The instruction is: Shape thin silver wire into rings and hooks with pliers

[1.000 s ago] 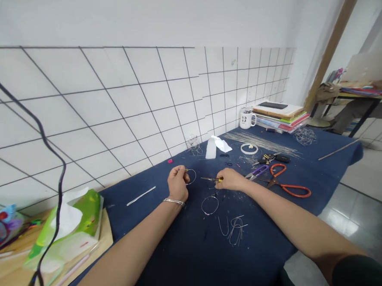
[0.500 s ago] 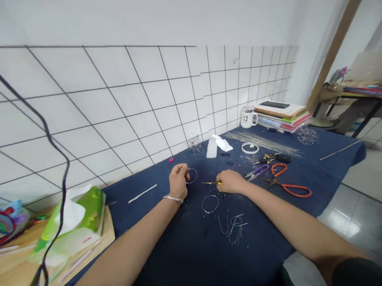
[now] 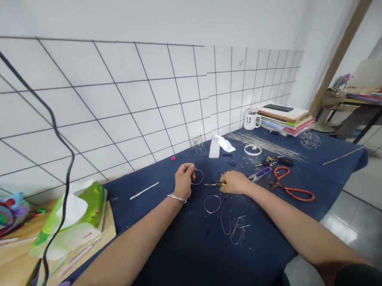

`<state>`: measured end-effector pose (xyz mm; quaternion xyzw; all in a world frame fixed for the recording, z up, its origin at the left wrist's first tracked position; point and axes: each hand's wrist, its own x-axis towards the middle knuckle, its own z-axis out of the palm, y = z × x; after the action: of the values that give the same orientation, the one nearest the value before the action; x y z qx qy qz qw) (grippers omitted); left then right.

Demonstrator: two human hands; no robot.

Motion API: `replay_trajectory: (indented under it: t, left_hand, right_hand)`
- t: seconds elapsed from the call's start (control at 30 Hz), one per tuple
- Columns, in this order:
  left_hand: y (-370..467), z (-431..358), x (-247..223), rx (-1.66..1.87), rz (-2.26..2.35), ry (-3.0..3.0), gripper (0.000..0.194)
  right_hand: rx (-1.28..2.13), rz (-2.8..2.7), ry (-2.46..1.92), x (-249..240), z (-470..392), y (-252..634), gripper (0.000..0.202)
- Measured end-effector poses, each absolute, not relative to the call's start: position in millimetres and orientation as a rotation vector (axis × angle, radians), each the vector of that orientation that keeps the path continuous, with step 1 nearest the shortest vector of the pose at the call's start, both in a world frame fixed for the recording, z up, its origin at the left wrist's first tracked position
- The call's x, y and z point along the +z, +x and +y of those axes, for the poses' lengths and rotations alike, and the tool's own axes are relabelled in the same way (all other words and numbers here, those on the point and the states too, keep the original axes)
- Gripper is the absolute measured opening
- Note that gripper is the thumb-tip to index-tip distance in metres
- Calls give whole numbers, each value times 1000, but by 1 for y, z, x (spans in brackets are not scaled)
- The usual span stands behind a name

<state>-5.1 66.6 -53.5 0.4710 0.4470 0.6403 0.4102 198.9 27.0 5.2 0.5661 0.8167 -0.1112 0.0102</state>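
Observation:
My left hand [image 3: 184, 181] is closed in a pinch on a thin wire ring [image 3: 202, 177], whose loop sticks out to the right of the fingers. A bangle circles that wrist. My right hand [image 3: 235, 182] is wrapped round yellow-handled pliers [image 3: 215, 184]; their slim jaws point left toward the ring, apart from it. Below the pliers, a second wire ring [image 3: 211, 196] lies on the dark blue cloth [image 3: 178, 247]. Closer to me are several bent wire pieces [image 3: 239, 230]. The fingertips of both hands are partly hidden.
Right of my right hand lie purple snips [image 3: 260, 173], orange-handled scissors [image 3: 297, 193] and black cutters [image 3: 278, 160]. Behind are long straight wires [image 3: 268, 144], a white spool [image 3: 252, 150], a mug [image 3: 251, 120] and stacked books [image 3: 285, 118]. A tissue pack [image 3: 94, 209] sits at left.
The view has shifted slightly, so everything sits a little further right in the picture. Both hands keep their holds on the ring and the pliers.

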Motion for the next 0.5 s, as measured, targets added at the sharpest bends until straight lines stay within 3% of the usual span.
replay_trajectory:
  t: [0.5]
  left_hand:
    - [-3,64,-48,1608,1112,1161,25]
  right_hand:
    - [-555,2724,1757,13,27,202,21]
